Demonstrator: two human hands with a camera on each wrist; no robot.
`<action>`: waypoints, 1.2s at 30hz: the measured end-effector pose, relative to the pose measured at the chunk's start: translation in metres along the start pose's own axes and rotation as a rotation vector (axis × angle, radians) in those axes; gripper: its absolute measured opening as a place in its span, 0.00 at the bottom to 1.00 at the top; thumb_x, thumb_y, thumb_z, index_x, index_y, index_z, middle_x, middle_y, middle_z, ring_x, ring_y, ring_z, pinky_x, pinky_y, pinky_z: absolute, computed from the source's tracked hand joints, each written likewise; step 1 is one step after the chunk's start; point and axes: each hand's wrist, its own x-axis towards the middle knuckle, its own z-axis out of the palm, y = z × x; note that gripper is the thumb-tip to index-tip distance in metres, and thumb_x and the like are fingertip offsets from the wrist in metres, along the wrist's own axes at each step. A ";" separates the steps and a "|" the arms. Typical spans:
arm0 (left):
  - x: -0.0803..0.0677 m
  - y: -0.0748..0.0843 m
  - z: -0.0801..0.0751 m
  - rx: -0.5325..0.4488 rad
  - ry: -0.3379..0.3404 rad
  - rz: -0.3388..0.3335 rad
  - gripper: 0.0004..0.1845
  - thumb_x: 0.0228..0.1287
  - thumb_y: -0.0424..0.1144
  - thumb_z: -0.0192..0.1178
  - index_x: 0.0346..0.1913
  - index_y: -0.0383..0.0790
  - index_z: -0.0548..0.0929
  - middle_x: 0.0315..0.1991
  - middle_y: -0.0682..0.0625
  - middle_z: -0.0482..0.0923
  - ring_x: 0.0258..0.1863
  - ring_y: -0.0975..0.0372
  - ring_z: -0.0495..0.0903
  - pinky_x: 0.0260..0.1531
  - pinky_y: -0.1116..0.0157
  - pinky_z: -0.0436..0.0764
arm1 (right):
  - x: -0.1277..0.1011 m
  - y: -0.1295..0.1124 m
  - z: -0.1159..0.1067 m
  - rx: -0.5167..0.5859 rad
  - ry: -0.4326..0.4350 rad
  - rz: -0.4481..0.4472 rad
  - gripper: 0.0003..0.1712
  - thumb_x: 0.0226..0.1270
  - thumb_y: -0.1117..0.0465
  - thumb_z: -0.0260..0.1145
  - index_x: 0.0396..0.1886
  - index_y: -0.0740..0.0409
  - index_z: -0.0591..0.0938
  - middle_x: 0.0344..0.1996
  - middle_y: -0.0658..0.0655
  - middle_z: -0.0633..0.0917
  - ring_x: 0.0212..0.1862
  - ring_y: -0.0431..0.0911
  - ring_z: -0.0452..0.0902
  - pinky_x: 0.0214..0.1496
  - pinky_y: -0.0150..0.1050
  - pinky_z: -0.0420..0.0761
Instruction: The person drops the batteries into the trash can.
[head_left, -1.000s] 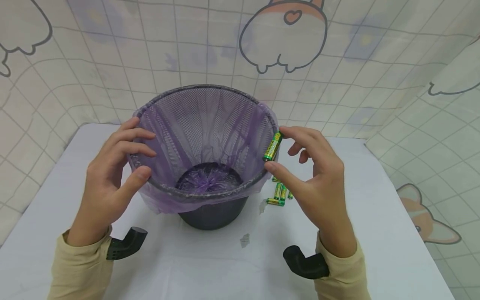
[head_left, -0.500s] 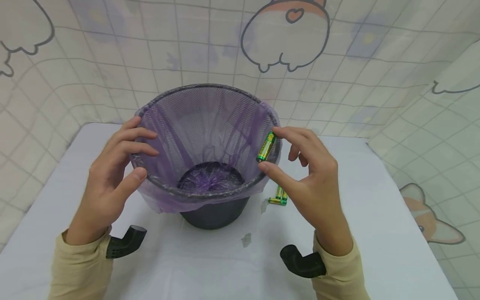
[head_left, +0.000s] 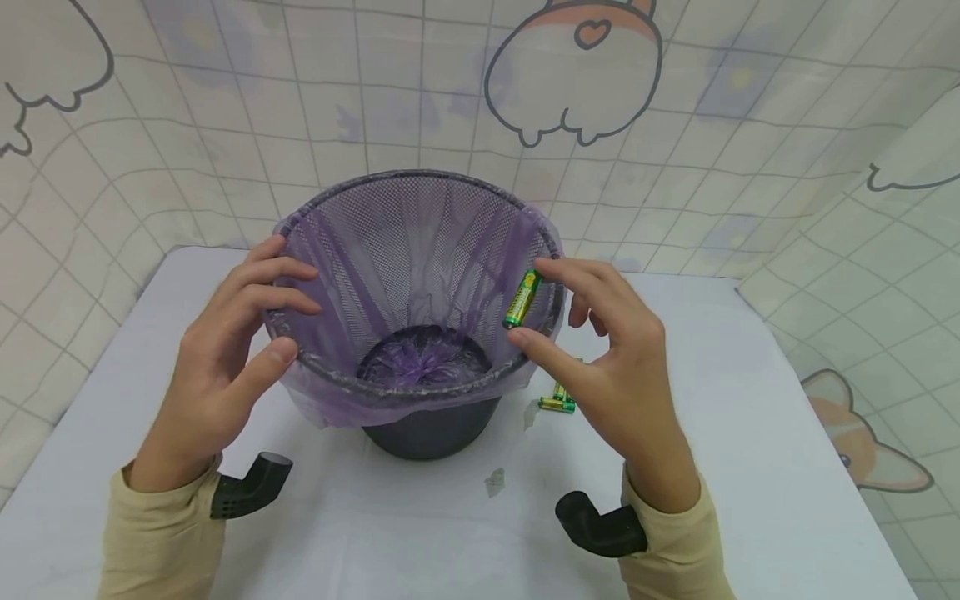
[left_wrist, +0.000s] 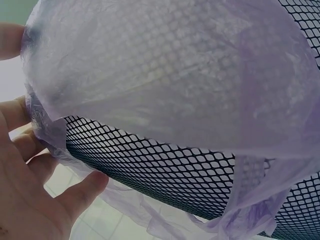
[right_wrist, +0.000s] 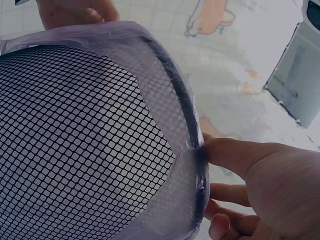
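A dark mesh wastebasket (head_left: pixel 431 433), lined with a purple plastic bag (head_left: pixel 420 358), stands upright on the table. My left hand (head_left: pixel 225 358) holds its left rim, with fingers reaching over the edge and the thumb at the near side. In the left wrist view those fingers (left_wrist: pixel 15 112) lie along the bag-covered rim. Between thumb and index finger of my right hand (head_left: pixel 615 350), a green AA-type battery (head_left: pixel 522 298) is pinched by its ends, over the basket's right rim. The right wrist view shows that hand (right_wrist: pixel 280 185) beside the rim; the battery is hidden there.
Several more green batteries (head_left: pixel 557 405) lie on the white table (head_left: pixel 420 533) right of the basket, partly behind my right hand. Two small grey patches (head_left: pixel 495 482) mark the cloth. A printed curtain (head_left: pixel 420 92) hangs behind the table.
My right hand has moved left with the battery, from outside the right rim to over the basket's opening. My left hand stays at the left rim.
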 end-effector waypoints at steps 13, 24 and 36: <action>0.000 0.000 -0.001 0.001 -0.017 0.004 0.10 0.61 0.26 0.54 0.42 0.21 0.78 0.57 0.40 0.74 0.74 0.43 0.52 0.76 0.60 0.59 | 0.000 0.001 0.001 0.011 -0.001 -0.003 0.29 0.49 0.66 0.76 0.54 0.60 0.81 0.49 0.55 0.84 0.35 0.40 0.66 0.34 0.30 0.65; 0.000 -0.001 -0.002 0.006 -0.019 0.008 0.09 0.61 0.26 0.54 0.43 0.24 0.79 0.57 0.41 0.74 0.74 0.43 0.53 0.76 0.60 0.58 | -0.003 0.002 -0.006 0.001 0.046 0.020 0.30 0.47 0.67 0.77 0.54 0.61 0.81 0.48 0.56 0.84 0.37 0.40 0.68 0.35 0.29 0.66; 0.000 0.000 -0.003 -0.009 -0.022 -0.003 0.09 0.62 0.26 0.55 0.43 0.23 0.79 0.58 0.40 0.73 0.74 0.44 0.51 0.77 0.58 0.55 | -0.012 0.008 -0.016 -0.019 0.097 0.064 0.29 0.47 0.70 0.76 0.53 0.58 0.83 0.46 0.55 0.84 0.36 0.39 0.67 0.35 0.30 0.65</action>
